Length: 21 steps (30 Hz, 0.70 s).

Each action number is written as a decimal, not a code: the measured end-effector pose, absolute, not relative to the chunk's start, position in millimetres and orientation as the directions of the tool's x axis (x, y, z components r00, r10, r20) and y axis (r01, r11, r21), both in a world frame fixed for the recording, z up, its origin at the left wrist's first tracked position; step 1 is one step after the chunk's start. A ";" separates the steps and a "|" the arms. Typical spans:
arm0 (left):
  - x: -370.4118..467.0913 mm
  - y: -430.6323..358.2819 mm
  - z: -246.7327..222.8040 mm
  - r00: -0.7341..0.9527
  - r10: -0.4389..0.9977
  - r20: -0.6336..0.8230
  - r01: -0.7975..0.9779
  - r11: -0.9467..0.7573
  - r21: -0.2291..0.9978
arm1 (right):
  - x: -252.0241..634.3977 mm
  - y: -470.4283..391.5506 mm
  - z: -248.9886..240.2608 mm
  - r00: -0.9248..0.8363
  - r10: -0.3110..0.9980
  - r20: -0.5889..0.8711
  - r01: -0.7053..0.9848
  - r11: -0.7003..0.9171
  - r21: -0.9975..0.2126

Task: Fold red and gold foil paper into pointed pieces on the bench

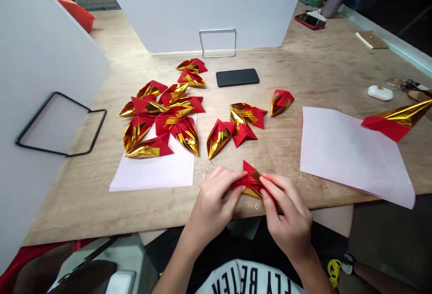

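Observation:
Near the table's front edge, a red and gold folded paper piece (250,178) is pinched from both sides. My left hand (218,195) grips its left side between thumb and fingers. On its right side, my right hand (285,202) pinches with thumb and fingertips. Parts of the piece are hidden behind my fingers. Just beyond my hands lie a few finished-looking folded paper shapes, one of them a red and gold piece (220,137). A heap of similar folded pieces (168,109) lies to the left, partly over a white sheet (158,175).
A black phone (237,77) lies beyond the folded pieces. White panels (216,6) stand at the back and left, with a black wire stand (62,153) at left. On the right are white paper (351,154), a red-gold folded sheet (391,125) and a white earbud case (380,92).

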<state>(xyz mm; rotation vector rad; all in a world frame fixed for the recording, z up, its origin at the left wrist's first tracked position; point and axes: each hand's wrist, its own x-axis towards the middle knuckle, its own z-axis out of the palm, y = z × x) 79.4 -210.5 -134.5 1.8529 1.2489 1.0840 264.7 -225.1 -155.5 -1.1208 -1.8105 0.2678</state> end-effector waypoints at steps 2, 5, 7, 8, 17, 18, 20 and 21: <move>79.1 -211.2 -135.2 0.213 0.942 0.260 0.413 -0.328 0.850 | 265.4 -223.6 -156.1 -0.108 0.778 0.619 0.581 0.555 -0.595; 78.0 -212.5 -135.9 0.234 0.943 0.238 0.434 -0.320 0.842 | 264.2 -222.0 -157.8 -0.080 0.773 0.630 0.597 0.543 -0.590; 77.7 -212.4 -136.2 0.258 0.937 0.237 0.440 -0.332 0.834 | 262.0 -222.5 -159.1 -0.074 0.766 0.638 0.609 0.541 -0.580; 77.7 -212.0 -136.4 0.267 0.932 0.245 0.441 -0.344 0.829 | 261.0 -223.2 -159.4 -0.079 0.765 0.639 0.611 0.544 -0.575; 72.6 -207.5 -139.5 0.246 0.887 0.392 0.470 -0.462 0.752 | 327.6 -201.8 -128.1 0.034 0.663 0.748 0.852 0.371 -0.368; 70.9 -206.5 -142.7 0.247 0.878 0.411 0.478 -0.479 0.737 | 347.3 -193.1 -121.6 0.041 0.641 0.766 0.911 0.291 -0.293; 66.9 -204.6 -152.6 0.248 0.865 0.436 0.481 -0.501 0.719 | 390.1 -174.7 -107.6 0.039 0.659 0.751 0.980 0.122 -0.158; 64.8 -203.8 -159.1 0.242 0.860 0.450 0.479 -0.509 0.715 | 411.4 -165.5 -100.4 0.044 0.691 0.722 0.993 0.047 -0.105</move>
